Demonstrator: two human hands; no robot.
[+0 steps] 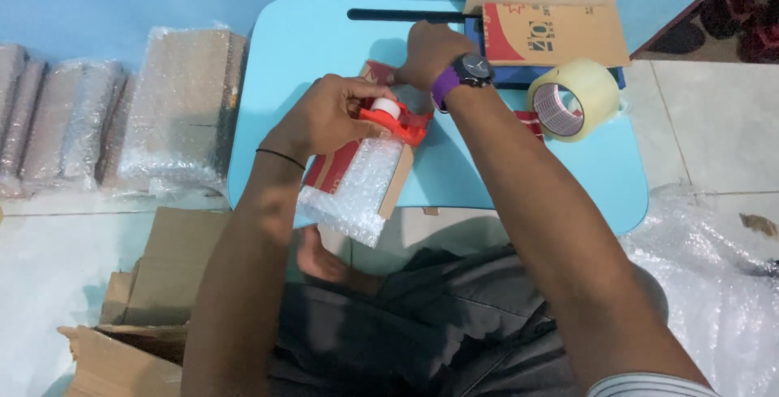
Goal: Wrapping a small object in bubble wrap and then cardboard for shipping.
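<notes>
A flat cardboard packet (395,186), partly wrapped in bubble wrap (357,194), lies on a small light-blue table (519,178). My left hand (324,117) grips a red tape dispenser (398,117) with a small white roll, pressed on the packet's top. My right hand (426,52), with a black watch on a purple strap at the wrist, presses down on the packet's far end.
A big roll of clear tape (574,98) stands at the table's right. A red-and-brown cardboard box (552,32) lies at the far right. Several bubble-wrapped packets (174,105) lie on the floor at left. Loose bubble wrap (714,283) at right, open carton (154,299) at lower left.
</notes>
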